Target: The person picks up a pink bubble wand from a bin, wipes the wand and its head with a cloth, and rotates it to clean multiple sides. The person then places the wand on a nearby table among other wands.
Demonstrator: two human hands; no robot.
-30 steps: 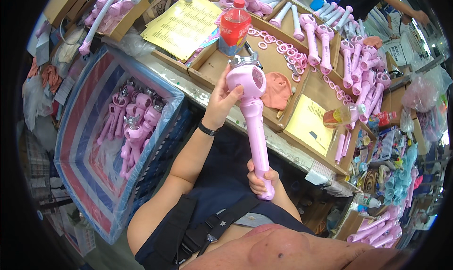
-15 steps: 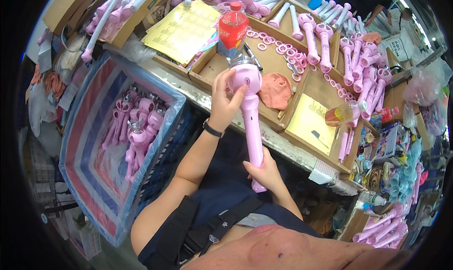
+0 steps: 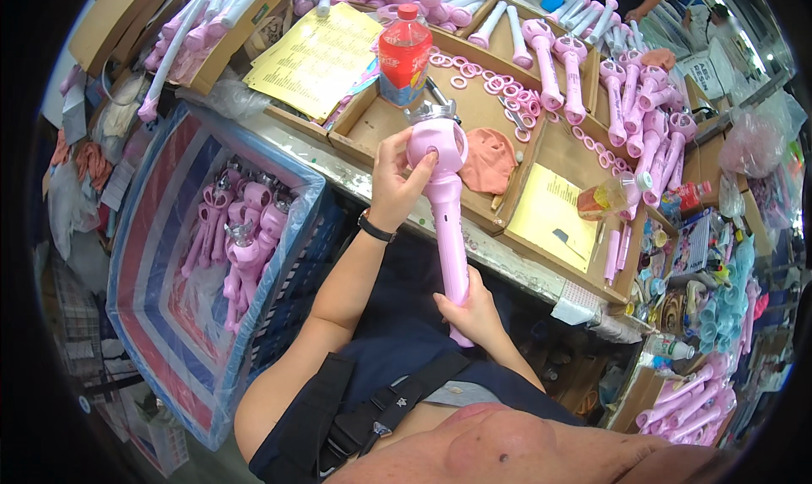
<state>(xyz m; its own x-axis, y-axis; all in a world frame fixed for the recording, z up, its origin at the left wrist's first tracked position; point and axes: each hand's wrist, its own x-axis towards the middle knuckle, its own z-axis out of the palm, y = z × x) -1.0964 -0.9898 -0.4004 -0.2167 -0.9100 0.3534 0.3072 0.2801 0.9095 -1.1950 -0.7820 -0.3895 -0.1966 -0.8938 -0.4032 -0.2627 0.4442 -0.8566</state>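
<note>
A pink light-stick wand point(image 3: 447, 222) with a silver crown on top is held upright in front of me, over the bench's near edge. My left hand point(image 3: 399, 184) grips the round head from its left side, with the thumb pressed on the front of the head. Lower down, my right hand point(image 3: 475, 313) is wrapped around the bottom end of the handle. Just beyond the wand's head, an orange-pink cloth point(image 3: 489, 163) lies in a shallow cardboard tray point(image 3: 364, 127).
A lined blue crate point(image 3: 161, 332) on the left holds several crowned wands point(image 3: 245, 230). On the bench are a red-labelled bottle point(image 3: 404, 57), pink rings point(image 3: 507, 87), yellow sheets point(image 3: 317, 57), another bottle point(image 3: 600, 199) and rows of wand parts point(image 3: 622, 103). Someone's arm point(image 3: 651, 0) shows at the far side.
The view has shifted slightly, and the wand's crown shows more clearly above its head. Both hands keep the same hold on the wand.
</note>
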